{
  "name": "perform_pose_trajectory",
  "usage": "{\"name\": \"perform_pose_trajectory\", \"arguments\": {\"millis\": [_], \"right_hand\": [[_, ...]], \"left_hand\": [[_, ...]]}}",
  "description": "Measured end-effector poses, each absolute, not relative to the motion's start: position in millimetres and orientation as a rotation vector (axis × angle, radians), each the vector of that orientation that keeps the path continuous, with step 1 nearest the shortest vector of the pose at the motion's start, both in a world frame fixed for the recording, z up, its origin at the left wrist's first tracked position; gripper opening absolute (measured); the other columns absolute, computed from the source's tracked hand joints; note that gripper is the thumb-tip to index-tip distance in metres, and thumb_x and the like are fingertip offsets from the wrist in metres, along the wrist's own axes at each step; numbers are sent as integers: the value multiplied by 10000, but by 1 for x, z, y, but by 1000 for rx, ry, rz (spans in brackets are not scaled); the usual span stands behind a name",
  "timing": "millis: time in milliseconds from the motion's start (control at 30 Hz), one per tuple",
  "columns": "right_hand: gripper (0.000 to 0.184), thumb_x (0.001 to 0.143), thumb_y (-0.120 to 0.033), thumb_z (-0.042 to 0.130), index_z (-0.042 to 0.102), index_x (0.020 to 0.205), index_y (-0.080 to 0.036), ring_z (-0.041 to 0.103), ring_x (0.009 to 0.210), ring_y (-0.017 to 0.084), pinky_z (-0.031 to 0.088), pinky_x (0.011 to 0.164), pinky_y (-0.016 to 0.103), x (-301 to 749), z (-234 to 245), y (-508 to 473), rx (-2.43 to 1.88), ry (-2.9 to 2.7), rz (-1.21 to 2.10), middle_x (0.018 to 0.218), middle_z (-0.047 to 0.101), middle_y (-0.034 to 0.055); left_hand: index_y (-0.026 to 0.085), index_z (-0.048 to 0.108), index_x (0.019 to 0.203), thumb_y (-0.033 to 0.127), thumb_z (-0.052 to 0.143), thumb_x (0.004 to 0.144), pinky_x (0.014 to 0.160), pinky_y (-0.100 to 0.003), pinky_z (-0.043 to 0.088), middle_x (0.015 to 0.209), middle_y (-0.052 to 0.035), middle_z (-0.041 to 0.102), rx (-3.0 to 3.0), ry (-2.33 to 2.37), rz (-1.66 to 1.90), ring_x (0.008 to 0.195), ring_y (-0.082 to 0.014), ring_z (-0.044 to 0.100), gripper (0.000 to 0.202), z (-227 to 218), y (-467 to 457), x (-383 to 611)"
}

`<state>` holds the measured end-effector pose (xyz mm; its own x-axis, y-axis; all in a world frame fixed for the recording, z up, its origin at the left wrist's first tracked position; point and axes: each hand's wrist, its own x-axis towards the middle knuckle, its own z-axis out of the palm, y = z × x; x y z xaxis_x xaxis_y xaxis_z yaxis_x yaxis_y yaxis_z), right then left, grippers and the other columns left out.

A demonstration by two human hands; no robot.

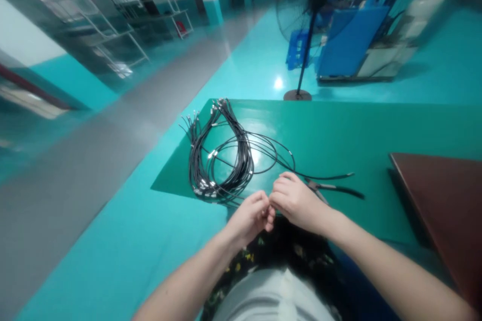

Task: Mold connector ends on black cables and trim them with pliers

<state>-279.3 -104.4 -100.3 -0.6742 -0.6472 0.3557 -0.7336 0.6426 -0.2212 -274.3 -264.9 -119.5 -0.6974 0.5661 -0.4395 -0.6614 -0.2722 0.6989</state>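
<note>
My left hand and my right hand meet fingertip to fingertip at the near edge of a green table. Both are closed in a pinch, and what they pinch is too small to make out. Just left of and behind my hands lies a coiled bundle of thin black cables with small metal connectors at their ends. One cable loops out to the right. A pair of pliers with dark handles lies right behind my right hand.
A dark brown board covers the table's right end. Beyond the table stand a pedestal fan, a blue crate and a blue machine. A grey aisle and metal racks lie to the left.
</note>
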Motion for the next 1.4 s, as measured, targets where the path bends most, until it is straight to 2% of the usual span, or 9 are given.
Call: {"name": "perform_pose_trajectory", "arguments": {"millis": [233, 367, 467, 600, 733, 967, 1167, 1300, 1400], "right_hand": [[217, 866, -183, 401, 614, 833, -155, 512, 759, 157, 360, 766, 319, -293, -88, -58, 1048, -2705, 483, 751, 594, 51], [198, 837, -165, 418, 615, 812, -167, 528, 880, 190, 384, 795, 342, -306, -81, -16, 671, -2630, 667, 866, 617, 77], [156, 808, -207, 463, 611, 838, -169, 552, 889, 181, 424, 793, 330, -321, -89, 17, -71, -2425, 1065, 909, 614, 68], [239, 834, -207, 365, 566, 930, -120, 601, 736, 143, 481, 649, 286, -339, -123, 49, -727, -2284, 1290, 857, 626, 96], [158, 738, -175, 482, 570, 625, -109, 600, 603, 190, 477, 587, 335, -344, -150, 65, -994, -2453, 1249, 553, 585, 92], [181, 596, -192, 585, 496, 440, -174, 561, 902, 288, 395, 772, 377, -329, -108, 62, -973, -2618, 1045, 637, 608, 103], [304, 771, -406, 439, 631, 748, -171, 520, 486, 127, 408, 489, 251, -270, -98, 7, -585, -2588, 1497, 578, 585, 16], [342, 768, -469, 510, 614, 824, -148, 476, 465, 97, 392, 459, 236, -249, -116, -21, -388, -2206, 2148, 603, 557, 3], [290, 760, -435, 562, 607, 770, -148, 466, 465, 89, 363, 455, 223, -249, -122, -28, -370, -2088, 2244, 588, 551, -3]], "left_hand": [[156, 455, 673, 384, 558, 758, 459, -210, 376, 621, -1, 520, 151, 1373, 1859, 497, -86, 465, 264, -99, -231, -308], [157, 523, 1020, 455, 480, 794, 560, -246, 393, 809, -45, 574, 423, 1948, 1701, 644, -132, 515, 376, -96, -210, -325], [207, 441, 1190, 394, 554, 762, 657, -271, 380, 909, -46, 579, 708, 2290, 1458, 716, -157, 510, 480, -106, -200, -321], [212, 571, 956, 284, 672, 662, 743, -317, 359, 875, -61, 555, 1266, 2262, 947, 830, -227, 481, 319, -129, -190, -296], [196, 526, 781, 172, 602, 685, 765, -357, 344, 853, -75, 501, 1305, 2305, 740, 841, -246, 442, 125, -149, -176, -275], [210, 437, 695, 190, 483, 750, 617, -269, 318, 626, 8, 431, 962, 2237, 1176, 597, -151, 396, 74, -150, -171, -280], [180, 472, 758, 298, 485, 781, 488, -198, 280, 548, 48, 456, 504, 1961, 1652, 466, -78, 361, 121, -128, -177, -298], [168, 484, 713, 296, 503, 769, 456, -193, 283, 554, 40, 487, 483, 1940, 1695, 430, -60, 361, 141, -123, -179, -297], [171, 485, 715, 301, 493, 774, 448, -199, 308, 585, 29, 516, 460, 1894, 1723, 435, -71, 405, 143, -125, -180, -293]]}}
